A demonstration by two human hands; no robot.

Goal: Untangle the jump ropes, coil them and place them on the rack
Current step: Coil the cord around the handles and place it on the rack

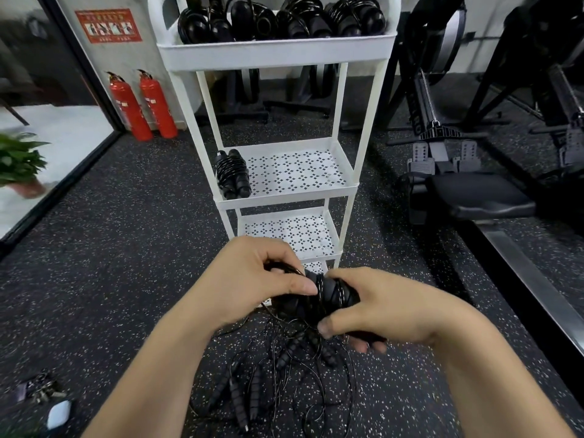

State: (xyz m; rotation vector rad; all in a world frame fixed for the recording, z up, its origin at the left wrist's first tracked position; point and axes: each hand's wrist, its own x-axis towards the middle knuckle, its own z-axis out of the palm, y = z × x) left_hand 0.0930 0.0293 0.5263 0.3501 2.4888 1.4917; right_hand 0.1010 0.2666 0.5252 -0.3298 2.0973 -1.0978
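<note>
Evidently to keep coils tight, left hand pinches the wound jump rope, right hand grips its handles; rack at twelve o'clock.

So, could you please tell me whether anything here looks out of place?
Yes: a tangle of jump ropes sprawls on the floor in front of the rack, handles and cords crossing. What looks like a bunch of keys lies loose at lower left.

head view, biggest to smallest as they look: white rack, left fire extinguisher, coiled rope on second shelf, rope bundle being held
1. white rack
2. held rope bundle, enlarged by nearness to the camera
3. left fire extinguisher and shelf coil: look about alike, extinguisher longer, coil wider, so unranked
</note>
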